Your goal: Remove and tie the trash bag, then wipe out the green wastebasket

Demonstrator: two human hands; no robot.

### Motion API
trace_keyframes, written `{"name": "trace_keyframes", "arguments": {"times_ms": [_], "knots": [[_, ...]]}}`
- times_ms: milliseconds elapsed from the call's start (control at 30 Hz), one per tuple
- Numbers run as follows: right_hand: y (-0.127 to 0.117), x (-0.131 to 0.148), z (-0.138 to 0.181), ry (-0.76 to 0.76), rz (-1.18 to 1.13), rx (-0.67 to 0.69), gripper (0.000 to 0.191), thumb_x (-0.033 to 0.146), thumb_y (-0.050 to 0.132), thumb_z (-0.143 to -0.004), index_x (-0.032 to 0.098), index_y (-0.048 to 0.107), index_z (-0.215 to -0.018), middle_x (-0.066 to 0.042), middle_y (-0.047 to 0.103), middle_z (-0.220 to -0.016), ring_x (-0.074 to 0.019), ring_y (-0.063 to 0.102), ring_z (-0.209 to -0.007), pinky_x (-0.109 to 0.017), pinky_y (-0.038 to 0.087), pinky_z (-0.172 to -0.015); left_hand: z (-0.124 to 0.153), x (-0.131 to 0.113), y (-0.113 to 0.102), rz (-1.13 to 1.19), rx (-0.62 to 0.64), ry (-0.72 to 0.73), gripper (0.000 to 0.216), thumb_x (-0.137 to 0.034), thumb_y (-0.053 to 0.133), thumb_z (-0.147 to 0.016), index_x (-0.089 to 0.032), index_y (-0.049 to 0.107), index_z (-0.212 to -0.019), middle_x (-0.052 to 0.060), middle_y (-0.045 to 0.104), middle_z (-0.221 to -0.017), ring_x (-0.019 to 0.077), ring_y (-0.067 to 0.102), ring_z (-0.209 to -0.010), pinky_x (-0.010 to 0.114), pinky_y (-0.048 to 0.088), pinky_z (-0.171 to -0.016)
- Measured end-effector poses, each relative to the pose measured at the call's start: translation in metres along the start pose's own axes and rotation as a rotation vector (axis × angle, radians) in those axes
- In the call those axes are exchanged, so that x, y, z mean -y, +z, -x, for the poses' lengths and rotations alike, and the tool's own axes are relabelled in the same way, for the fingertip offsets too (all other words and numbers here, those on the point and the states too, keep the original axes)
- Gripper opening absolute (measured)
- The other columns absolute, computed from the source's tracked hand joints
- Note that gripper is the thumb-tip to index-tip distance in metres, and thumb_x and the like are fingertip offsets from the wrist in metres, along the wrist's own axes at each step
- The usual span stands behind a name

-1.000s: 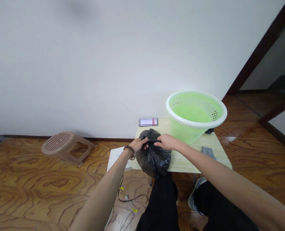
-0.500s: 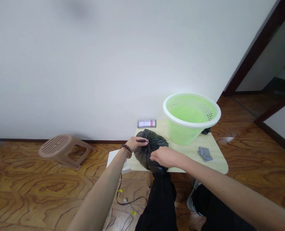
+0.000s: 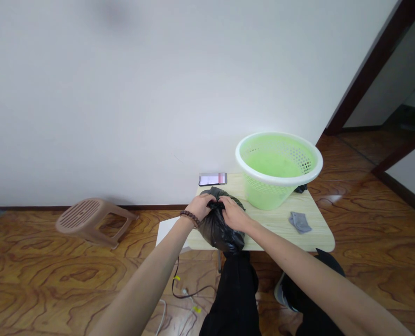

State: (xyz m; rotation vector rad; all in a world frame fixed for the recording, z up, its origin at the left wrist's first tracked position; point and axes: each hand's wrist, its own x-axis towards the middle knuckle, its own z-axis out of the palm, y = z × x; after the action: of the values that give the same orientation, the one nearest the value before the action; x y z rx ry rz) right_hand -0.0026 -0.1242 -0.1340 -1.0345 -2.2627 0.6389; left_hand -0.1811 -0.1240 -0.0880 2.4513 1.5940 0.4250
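A full black plastic bag (image 3: pixel 221 233) rests at the front edge of the small table, its top gathered together. My left hand (image 3: pixel 200 206), with a beaded bracelet at the wrist, pinches the gathered top from the left. From the right, my right hand (image 3: pixel 233 213) grips the same gathered plastic, its fingertips close to the left ones. Whether there is a knot between the fingers is hidden. Just behind the bag lies a phone (image 3: pixel 212 179) with its screen lit.
On the pale wooden table (image 3: pixel 319 235) stand a green basket (image 3: pixel 265 193) with a white rim and a folded grey cloth (image 3: pixel 300 222). A brown plastic stool (image 3: pixel 88 219) is at the left by the wall. Cables (image 3: pixel 193 295) lie on the floor below.
My right hand has moved up and away from me, from the bag's near right side to its gathered top. Both hands now meet there; the bag stays in place.
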Motion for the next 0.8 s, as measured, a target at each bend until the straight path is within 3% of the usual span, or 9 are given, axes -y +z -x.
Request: {"name": "trace_keyframes", "arguments": {"times_ms": [133, 267, 467, 567, 667, 800], "knots": [[0.008, -0.002, -0.015, 0.001, -0.096, 0.069, 0.046, 0.007, 0.039, -0.080, 0.011, 0.041, -0.126, -0.015, 0.052, -0.123, -0.0212, 0.047, -0.113, -0.036, 0.035, -0.097, 0.002, 0.003, 0.010, -0.113, 0.029, 0.052, 0.042, -0.002, 0.042, -0.072, -0.018, 0.058, -0.107, 0.008, 0.059, -0.104, 0.0175, 0.058, -0.089, 0.029, 0.047, -0.079], [0.009, -0.010, -0.024, 0.052, -0.211, 0.110, 0.038, 0.004, 0.037, -0.081, 0.012, 0.049, -0.116, -0.012, 0.061, -0.110, -0.0179, 0.055, -0.102, -0.031, 0.040, -0.091, 0.009, 0.006, 0.024, -0.191, -0.008, -0.067, 0.034, -0.005, 0.040, -0.076, -0.021, 0.055, -0.102, 0.006, 0.055, -0.108, 0.0171, 0.058, -0.085, 0.028, 0.047, -0.067], [0.007, -0.018, -0.040, 0.088, -0.192, 0.080, 0.027, 0.015, 0.040, -0.087, 0.016, 0.057, -0.107, -0.006, 0.065, -0.091, -0.0150, 0.059, -0.080, -0.028, 0.042, -0.077, 0.013, 0.009, 0.044, 0.000, -0.255, -0.123, 0.021, -0.010, 0.046, -0.077, -0.021, 0.049, -0.094, 0.006, 0.052, -0.101, 0.0173, 0.055, -0.091, 0.028, 0.047, -0.073], [0.001, -0.022, -0.051, 0.029, -0.192, 0.187, 0.029, 0.013, 0.047, -0.082, 0.017, 0.060, -0.108, -0.001, 0.062, -0.074, -0.0119, 0.053, -0.063, -0.025, 0.041, -0.065, 0.011, 0.013, 0.048, 0.093, -0.343, -0.116, 0.020, -0.008, 0.046, -0.076, -0.020, 0.050, -0.090, 0.005, 0.050, -0.099, 0.0160, 0.054, -0.091, 0.028, 0.046, -0.077], [-0.005, -0.028, -0.059, -0.026, -0.246, 0.318, 0.034, 0.014, 0.052, -0.080, 0.017, 0.060, -0.113, 0.001, 0.060, -0.069, -0.0102, 0.050, -0.059, -0.022, 0.039, -0.061, 0.009, 0.018, 0.047, 0.148, -0.383, -0.137, 0.010, -0.012, 0.049, -0.077, -0.020, 0.053, -0.083, 0.004, 0.052, -0.093, 0.0143, 0.054, -0.085, 0.027, 0.046, -0.074], [-0.007, -0.032, -0.060, -0.015, -0.319, 0.349, 0.033, 0.018, 0.058, -0.079, 0.016, 0.062, -0.111, 0.001, 0.062, -0.070, -0.0104, 0.053, -0.061, -0.023, 0.041, -0.063, 0.010, 0.023, 0.043, 0.234, -0.382, -0.193, 0.003, -0.023, 0.054, -0.078, -0.020, 0.056, -0.077, 0.002, 0.057, -0.085, 0.0127, 0.056, -0.079, 0.024, 0.047, -0.070]]}}
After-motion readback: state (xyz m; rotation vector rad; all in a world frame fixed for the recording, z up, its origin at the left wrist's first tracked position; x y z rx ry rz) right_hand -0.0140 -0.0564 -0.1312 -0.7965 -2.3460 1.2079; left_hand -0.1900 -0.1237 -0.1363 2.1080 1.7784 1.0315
